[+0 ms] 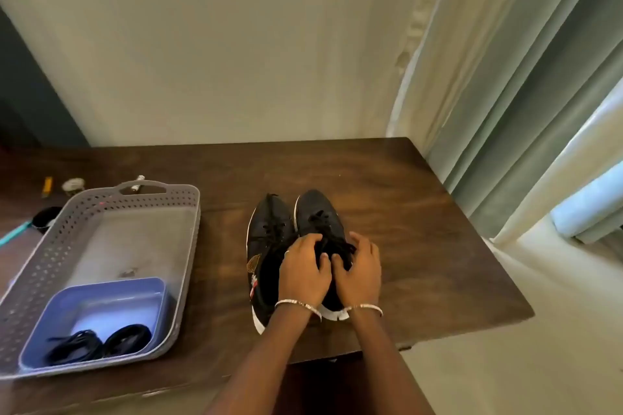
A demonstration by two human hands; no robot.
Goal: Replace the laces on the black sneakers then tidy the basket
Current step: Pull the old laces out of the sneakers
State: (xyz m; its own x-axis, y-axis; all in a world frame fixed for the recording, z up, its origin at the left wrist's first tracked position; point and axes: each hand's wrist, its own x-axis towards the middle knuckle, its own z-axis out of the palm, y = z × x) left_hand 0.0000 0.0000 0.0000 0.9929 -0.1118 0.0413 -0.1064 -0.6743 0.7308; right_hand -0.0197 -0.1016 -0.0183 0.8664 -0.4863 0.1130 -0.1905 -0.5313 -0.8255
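Fingers (312,240) of the left hand (303,274) and the right hand (361,271) curl over the right sneaker (320,212), pinching its laces (341,248). The left sneaker (266,239) stands touching it on the tabletop (421,239). Well apart to the left, a grey basket (190,246) holds a blue tray (101,295) with spare laces (97,344).

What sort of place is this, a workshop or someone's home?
Most likely a room in a home: a dark wooden table against a plain wall, long curtains beside it, and black sneakers on top.
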